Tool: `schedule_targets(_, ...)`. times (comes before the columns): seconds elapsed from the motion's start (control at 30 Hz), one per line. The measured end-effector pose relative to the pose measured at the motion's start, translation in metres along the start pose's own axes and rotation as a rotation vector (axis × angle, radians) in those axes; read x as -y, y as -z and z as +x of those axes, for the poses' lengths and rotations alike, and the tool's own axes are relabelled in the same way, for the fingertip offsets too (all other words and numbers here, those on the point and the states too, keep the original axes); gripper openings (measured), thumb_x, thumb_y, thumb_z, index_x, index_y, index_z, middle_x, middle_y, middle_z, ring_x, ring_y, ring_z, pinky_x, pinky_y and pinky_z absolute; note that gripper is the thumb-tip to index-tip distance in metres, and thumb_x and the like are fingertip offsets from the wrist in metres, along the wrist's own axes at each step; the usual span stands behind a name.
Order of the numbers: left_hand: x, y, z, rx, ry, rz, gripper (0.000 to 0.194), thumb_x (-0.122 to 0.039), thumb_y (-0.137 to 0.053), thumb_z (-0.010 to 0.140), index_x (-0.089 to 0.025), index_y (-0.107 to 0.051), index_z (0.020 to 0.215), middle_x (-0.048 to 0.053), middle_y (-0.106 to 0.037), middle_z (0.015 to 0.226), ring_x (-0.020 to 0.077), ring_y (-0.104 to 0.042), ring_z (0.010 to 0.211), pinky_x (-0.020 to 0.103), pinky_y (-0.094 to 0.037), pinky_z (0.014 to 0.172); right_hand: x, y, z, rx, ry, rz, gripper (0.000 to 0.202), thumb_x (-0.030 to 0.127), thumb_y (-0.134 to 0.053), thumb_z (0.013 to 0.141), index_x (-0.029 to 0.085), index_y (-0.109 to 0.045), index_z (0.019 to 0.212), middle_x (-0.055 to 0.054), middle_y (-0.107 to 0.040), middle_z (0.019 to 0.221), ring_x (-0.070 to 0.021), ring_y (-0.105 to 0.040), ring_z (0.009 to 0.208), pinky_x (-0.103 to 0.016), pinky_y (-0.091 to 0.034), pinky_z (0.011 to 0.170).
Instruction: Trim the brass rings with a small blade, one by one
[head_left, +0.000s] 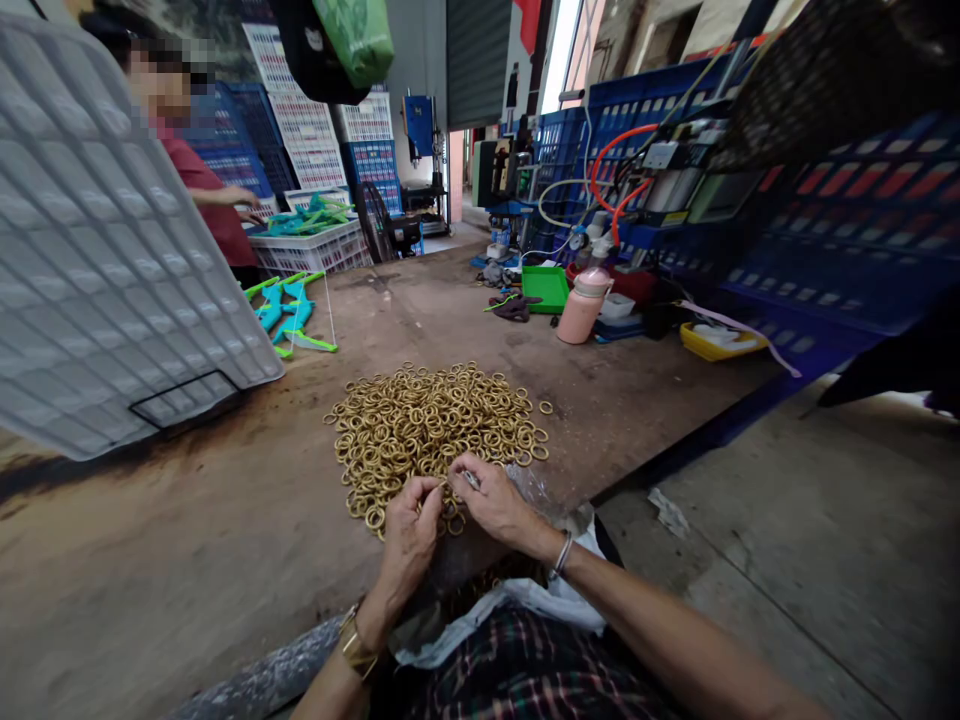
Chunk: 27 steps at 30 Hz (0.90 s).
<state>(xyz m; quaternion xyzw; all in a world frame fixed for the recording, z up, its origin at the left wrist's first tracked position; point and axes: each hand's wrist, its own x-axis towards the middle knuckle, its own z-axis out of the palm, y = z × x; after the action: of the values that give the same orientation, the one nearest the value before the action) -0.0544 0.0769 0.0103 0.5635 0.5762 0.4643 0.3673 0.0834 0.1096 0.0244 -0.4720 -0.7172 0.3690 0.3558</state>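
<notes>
A heap of gold-coloured rings [420, 420] is spread on the brown table [600, 400] in front of me. At the heap's near edge, my left hand [411, 530] is closed in a pinch, with a gold ring seen edge-on at its fingertips. My right hand [495, 503] is closed right beside it, its fingertips almost meeting the left ones. A small grey metal tool [470, 479] shows between the right thumb and fingers; its exact kind is hidden. Below the table edge, a whitish plastic bag [517, 597] lies open on my lap, with darker rings partly visible inside.
A grey plastic rack [127, 250] stands at left, near blue-green toy bows [289, 315]. A pink bottle [583, 305], a green tray [545, 289] and a yellow dish [720, 342] are at right. A person [214, 210] works behind the rack by a white crate [315, 250].
</notes>
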Motion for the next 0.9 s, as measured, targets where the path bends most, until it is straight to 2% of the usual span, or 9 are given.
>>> schedule_targets(0.13, -0.004, 0.000, -0.001, -0.032, -0.058, 0.051, 0.019, -0.029, -0.049, 0.078, -0.016, -0.062, 0.074, 0.001, -0.059, 0.066, 0.0147, -0.052, 0.063, 0.025, -0.040, 0.061, -0.002, -0.004, 0.003, 0.027, -0.086, 0.023, 0.019, 0.033, -0.044, 0.082, 0.019, -0.055, 0.076, 0.003, -0.053, 0.065, -0.0107, -0.047, 0.060, -0.021, -0.035, 0.057)
schedule_targets(0.27, -0.006, -0.001, -0.002, 0.006, -0.010, 0.001, 0.019, -0.030, -0.048, 0.079, -0.017, -0.062, 0.075, 0.000, -0.056, 0.061, 0.0133, -0.049, 0.057, 0.024, -0.038, 0.056, -0.005, -0.003, 0.005, 0.074, -0.186, 0.160, 0.019, 0.027, -0.041, 0.081, 0.018, -0.051, 0.068, 0.004, -0.048, 0.057, -0.0090, -0.043, 0.053, -0.020, -0.034, 0.053)
schedule_targets(0.47, -0.007, -0.004, -0.002, 0.014, 0.032, -0.075, 0.017, -0.031, -0.051, 0.078, -0.017, -0.059, 0.072, -0.002, -0.052, 0.059, 0.0111, -0.047, 0.054, 0.021, -0.037, 0.052, -0.007, -0.004, 0.008, 0.033, -0.119, 0.108, 0.020, 0.031, -0.043, 0.081, 0.018, -0.052, 0.068, 0.005, -0.048, 0.061, -0.0089, -0.042, 0.058, -0.020, -0.033, 0.054)
schedule_targets(0.53, -0.008, -0.005, -0.002, 0.047, 0.080, -0.136, 0.020, -0.034, -0.052, 0.078, -0.016, -0.057, 0.071, -0.003, -0.050, 0.057, 0.0099, -0.045, 0.051, 0.020, -0.036, 0.048, -0.008, -0.005, 0.009, 0.024, -0.114, 0.102, 0.020, 0.031, -0.045, 0.079, 0.018, -0.052, 0.066, 0.005, -0.047, 0.060, -0.0087, -0.041, 0.057, -0.020, -0.032, 0.054)
schedule_targets(0.7, -0.012, -0.006, -0.005, 0.161, 0.316, -0.341, 0.029, -0.046, -0.051, 0.077, -0.017, -0.051, 0.074, -0.004, -0.050, 0.057, 0.0064, -0.040, 0.041, 0.016, -0.029, 0.036, -0.004, -0.004, 0.009, 0.026, -0.132, 0.094, 0.020, 0.030, -0.045, 0.079, 0.017, -0.051, 0.065, 0.005, -0.046, 0.057, -0.0081, -0.040, 0.054, -0.019, -0.031, 0.052)
schedule_targets(0.9, -0.011, -0.006, -0.008, 0.179, 0.357, -0.527, 0.030, -0.047, -0.054, 0.075, -0.018, -0.050, 0.074, -0.005, -0.049, 0.059, 0.0043, -0.039, 0.042, 0.014, -0.029, 0.036, 0.001, -0.002, 0.008, 0.043, -0.085, 0.110, 0.019, 0.027, -0.044, 0.080, 0.017, -0.051, 0.065, 0.005, -0.049, 0.058, -0.0086, -0.043, 0.055, -0.019, -0.033, 0.054)
